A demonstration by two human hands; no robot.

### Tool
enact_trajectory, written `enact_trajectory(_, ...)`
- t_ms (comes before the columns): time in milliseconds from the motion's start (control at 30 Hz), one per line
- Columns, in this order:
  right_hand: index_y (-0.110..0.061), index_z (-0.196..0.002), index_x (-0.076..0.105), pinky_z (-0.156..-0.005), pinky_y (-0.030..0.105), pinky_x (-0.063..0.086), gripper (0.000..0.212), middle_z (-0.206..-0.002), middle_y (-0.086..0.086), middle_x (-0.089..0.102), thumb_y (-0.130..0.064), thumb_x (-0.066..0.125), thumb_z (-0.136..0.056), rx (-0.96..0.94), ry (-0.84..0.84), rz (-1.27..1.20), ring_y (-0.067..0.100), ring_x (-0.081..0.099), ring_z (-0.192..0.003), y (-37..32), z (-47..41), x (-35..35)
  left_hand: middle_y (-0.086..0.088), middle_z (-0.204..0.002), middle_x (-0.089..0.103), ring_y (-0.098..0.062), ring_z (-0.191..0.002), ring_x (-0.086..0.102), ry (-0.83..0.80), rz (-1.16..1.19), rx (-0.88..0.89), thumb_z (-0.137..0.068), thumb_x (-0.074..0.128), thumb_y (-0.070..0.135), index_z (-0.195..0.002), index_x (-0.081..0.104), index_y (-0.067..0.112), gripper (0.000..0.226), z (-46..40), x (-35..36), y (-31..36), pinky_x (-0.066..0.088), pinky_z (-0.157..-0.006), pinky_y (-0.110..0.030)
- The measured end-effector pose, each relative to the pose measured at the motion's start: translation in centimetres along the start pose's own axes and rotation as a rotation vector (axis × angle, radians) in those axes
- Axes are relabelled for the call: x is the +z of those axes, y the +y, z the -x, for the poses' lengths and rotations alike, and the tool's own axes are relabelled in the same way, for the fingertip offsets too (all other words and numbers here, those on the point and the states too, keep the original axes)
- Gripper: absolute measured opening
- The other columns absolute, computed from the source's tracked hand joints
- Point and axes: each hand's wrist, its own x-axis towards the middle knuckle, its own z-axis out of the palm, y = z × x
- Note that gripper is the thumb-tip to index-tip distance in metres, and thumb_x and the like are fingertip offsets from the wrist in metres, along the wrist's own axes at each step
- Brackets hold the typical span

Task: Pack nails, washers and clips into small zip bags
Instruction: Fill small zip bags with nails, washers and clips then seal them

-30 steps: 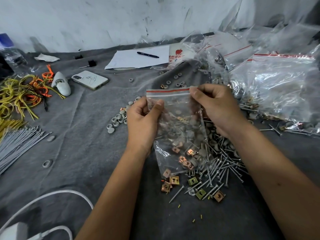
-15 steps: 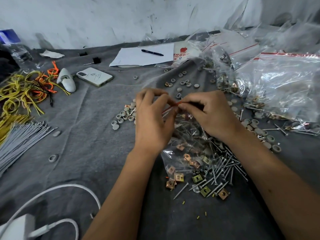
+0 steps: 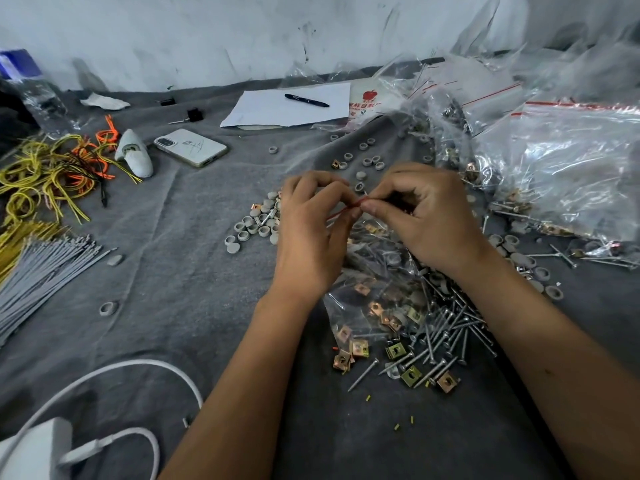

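On the grey cloth-covered counter [image 3: 166,258], right of the phone [image 3: 190,147], big crinkled clear bags [image 3: 561,174] hold nails, while nearer, the left hand [image 3: 311,233] and right hand [image 3: 426,216] pinch the red strip of a small zip bag [image 3: 377,292] holding nails, brassy square clips and grey round washers.

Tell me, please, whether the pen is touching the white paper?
Touching: the head view shows the pen lying flat on the white paper, with no gap.
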Motion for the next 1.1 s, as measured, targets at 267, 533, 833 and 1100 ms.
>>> enact_trajectory(267,-0.002,-0.089,0.074,-0.067,0.043,0.049,0.006,-0.083,0.007,0.065,-0.007,0.074,-0.092,0.011,-0.09,0.042,0.022,0.06,-0.075,-0.07,0.08,0.07,0.0,-0.106,0.063,-0.023,-0.11,0.051,-0.002,-0.025,-0.028,-0.089,0.08,0.019,-0.087,0.073,0.012,0.01,0.1,0.06,-0.25,0.035,-0.092,-0.019)
enact_trajectory(533,-0.001,-0.092,0.078,-0.068,0.038,0.051,0.006,-0.083,0.007,0.066,-0.006,0.075,-0.091,-0.046,-0.094,0.119,0.02,0.061,-0.076,-0.13,-0.05,0.15,0.001,-0.11,0.065,-0.024,-0.112,0.05,-0.033,-0.003,-0.027,-0.088,0.077,0.015,-0.083,0.071,0.012,0.008,0.14,0.09,-0.25,0.03,-0.095,-0.013)
enact_trajectory(833,0.001,-0.092,0.071,-0.072,0.033,0.049,0.008,-0.088,0.008,0.065,-0.005,0.068,-0.095,-0.049,-0.022,0.151,0.02,0.059,-0.081,-0.41,-0.19,0.13,-0.001,-0.107,0.067,-0.026,-0.108,0.053,-0.001,0.025,-0.057,-0.092,0.074,0.011,-0.091,0.072,0.011,0.003,0.02,-0.07,-0.18,0.04,-0.091,-0.033)
enact_trajectory(1100,-0.002,-0.093,0.072,-0.07,0.023,0.05,0.008,-0.087,0.001,0.066,-0.01,0.072,-0.093,0.013,-0.073,0.079,0.014,0.061,-0.078,-0.38,-0.05,0.19,-0.001,-0.102,0.07,-0.024,-0.107,0.054,-0.004,0.017,-0.028,-0.091,0.076,0.009,-0.088,0.074,0.007,0.004,-0.14,-0.22,0.09,0.036,-0.093,-0.022)
